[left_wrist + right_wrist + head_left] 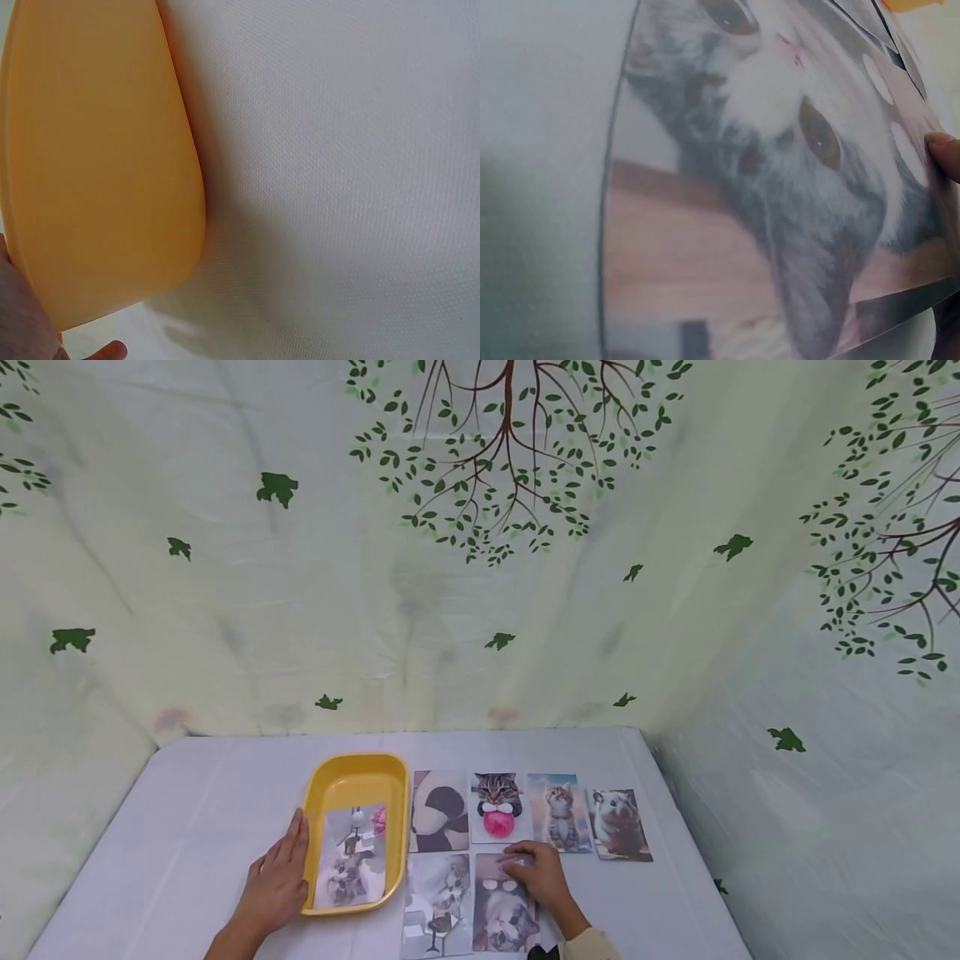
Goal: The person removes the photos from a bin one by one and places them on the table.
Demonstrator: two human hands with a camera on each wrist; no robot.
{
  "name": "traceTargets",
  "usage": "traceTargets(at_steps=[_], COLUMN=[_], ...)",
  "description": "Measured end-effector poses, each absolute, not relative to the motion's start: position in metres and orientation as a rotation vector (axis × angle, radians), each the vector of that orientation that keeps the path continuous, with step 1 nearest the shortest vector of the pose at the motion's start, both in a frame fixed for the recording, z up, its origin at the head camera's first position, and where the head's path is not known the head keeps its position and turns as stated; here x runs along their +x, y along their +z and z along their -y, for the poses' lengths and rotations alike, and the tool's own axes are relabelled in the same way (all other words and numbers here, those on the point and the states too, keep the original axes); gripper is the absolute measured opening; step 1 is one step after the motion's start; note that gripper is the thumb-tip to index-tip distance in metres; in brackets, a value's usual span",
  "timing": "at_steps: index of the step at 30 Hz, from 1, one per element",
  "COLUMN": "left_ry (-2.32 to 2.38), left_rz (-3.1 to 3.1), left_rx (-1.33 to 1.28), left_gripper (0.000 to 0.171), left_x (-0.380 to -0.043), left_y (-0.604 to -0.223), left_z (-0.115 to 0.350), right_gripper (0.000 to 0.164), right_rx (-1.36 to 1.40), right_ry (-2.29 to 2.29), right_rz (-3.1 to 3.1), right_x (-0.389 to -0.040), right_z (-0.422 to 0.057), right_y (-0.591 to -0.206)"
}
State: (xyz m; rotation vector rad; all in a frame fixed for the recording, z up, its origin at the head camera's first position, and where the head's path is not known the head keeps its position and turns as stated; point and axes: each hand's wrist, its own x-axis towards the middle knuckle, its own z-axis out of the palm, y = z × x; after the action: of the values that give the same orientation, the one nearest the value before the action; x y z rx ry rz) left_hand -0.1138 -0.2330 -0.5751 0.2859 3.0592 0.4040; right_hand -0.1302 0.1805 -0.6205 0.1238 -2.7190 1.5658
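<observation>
My left hand [273,881] rests along the left side of a yellow tray [397,827], fingers fairly straight against its rim. In the left wrist view the tray's outer wall [105,165] fills the left side. A photo card with a kitten and a pink flower [352,860] lies in the tray. My right hand [542,875] pinches the upper edge of a cat photo card [506,914]. In the right wrist view this cat card [780,150] tilts up, with a fingertip on its face and more of the hand beneath.
Along the back row lie a black-and-white photo card [440,810], a cat card with a pink ball [498,822], a kitten card [560,814] and a grey animal card [621,827]. Another kitten card [438,902] lies beside the tray. A white cloth covers the table [225,802].
</observation>
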Motion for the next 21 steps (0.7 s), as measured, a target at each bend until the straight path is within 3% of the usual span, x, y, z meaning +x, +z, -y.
traceTargets(at_steps=[21], left_ry=[0.411], left_rz=[-3.082], left_rx=[0.286], left_gripper=[0.080], left_x=[-0.1141], left_y=[-0.5790], left_z=[0.2336], right_gripper=[0.018], right_rx=[0.414], right_ry=[1.261], right_rz=[2.686], right_x=[-0.1341], right_z=[-0.1791], right_y=[-0.6180])
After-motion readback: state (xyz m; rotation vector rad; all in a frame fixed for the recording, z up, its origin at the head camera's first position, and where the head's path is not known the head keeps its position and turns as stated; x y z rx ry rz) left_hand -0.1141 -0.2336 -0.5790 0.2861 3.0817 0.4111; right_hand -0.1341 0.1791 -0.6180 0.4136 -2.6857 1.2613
